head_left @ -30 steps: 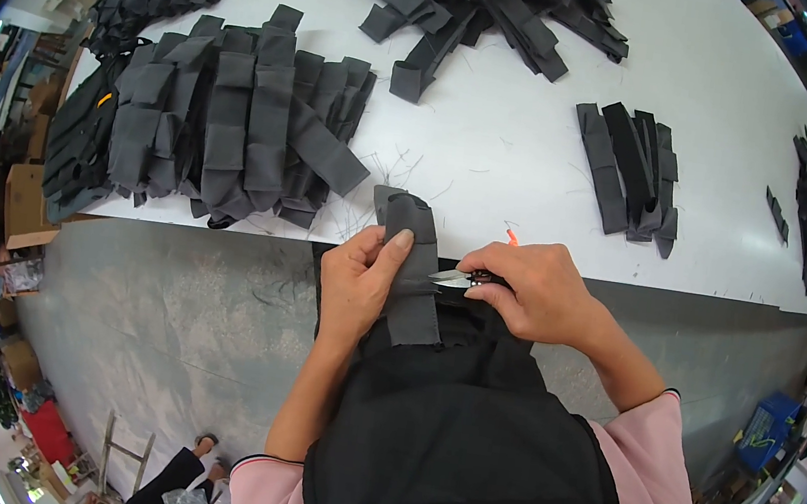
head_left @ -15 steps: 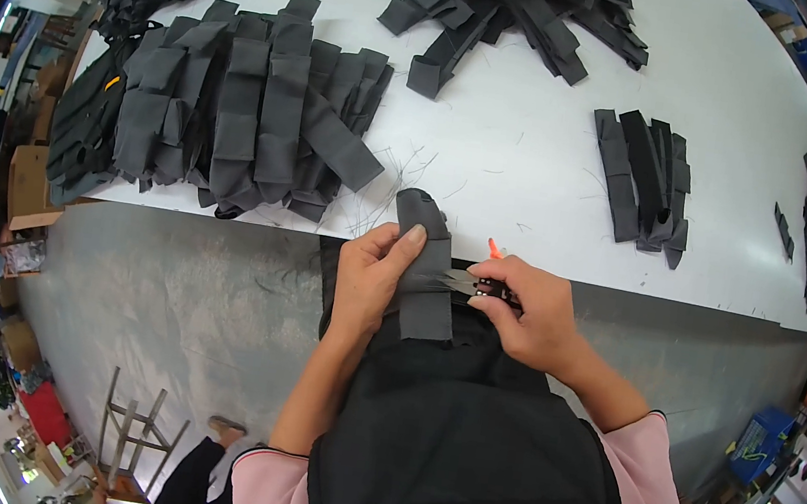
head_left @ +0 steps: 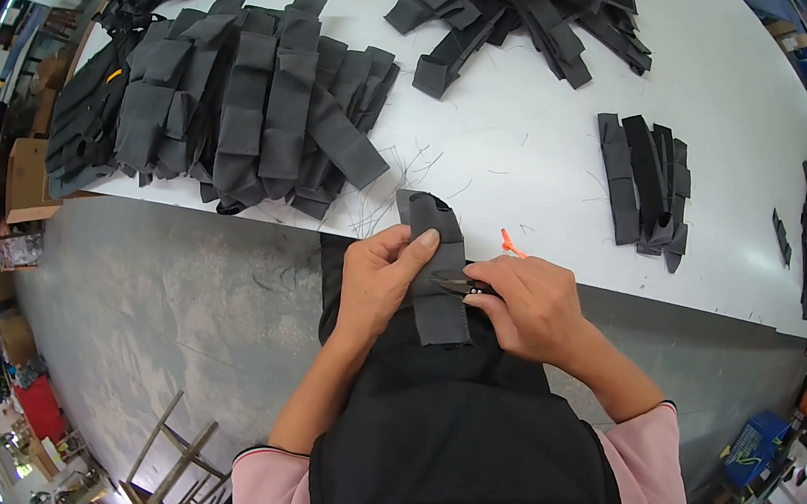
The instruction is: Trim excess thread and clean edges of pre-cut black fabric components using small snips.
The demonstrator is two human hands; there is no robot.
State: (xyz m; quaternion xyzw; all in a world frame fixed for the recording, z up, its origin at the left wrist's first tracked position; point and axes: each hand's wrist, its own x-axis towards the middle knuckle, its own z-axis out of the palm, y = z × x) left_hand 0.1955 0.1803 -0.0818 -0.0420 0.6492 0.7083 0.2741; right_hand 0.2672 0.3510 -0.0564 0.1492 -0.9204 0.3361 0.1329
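My left hand (head_left: 379, 274) pinches a dark grey fabric strip (head_left: 442, 319) between thumb and fingers, just off the table's near edge. The strip is folded into sections, and its lower end hangs over my black apron (head_left: 473, 427). My right hand (head_left: 533, 308) grips a pair of small thread snips (head_left: 451, 280), their metal blades lying across the strip's middle. An orange tie (head_left: 513, 244) sticks out beyond my right fingers. Whether a thread lies between the blades is too fine to see.
Stacks of similar dark strips (head_left: 286, 117) cover the white table's (head_left: 509, 134) left side. A loose heap (head_left: 524, 10) lies at the far middle, a small bundle (head_left: 645, 186) to the right. Cut threads (head_left: 403, 173) are scattered near the edge. A wooden stool (head_left: 181, 467) stands lower left.
The snips' blades have moved left over the strip and look closer together. The strip has shifted slightly right. Another person's leg and foot at lower left have gone from view.
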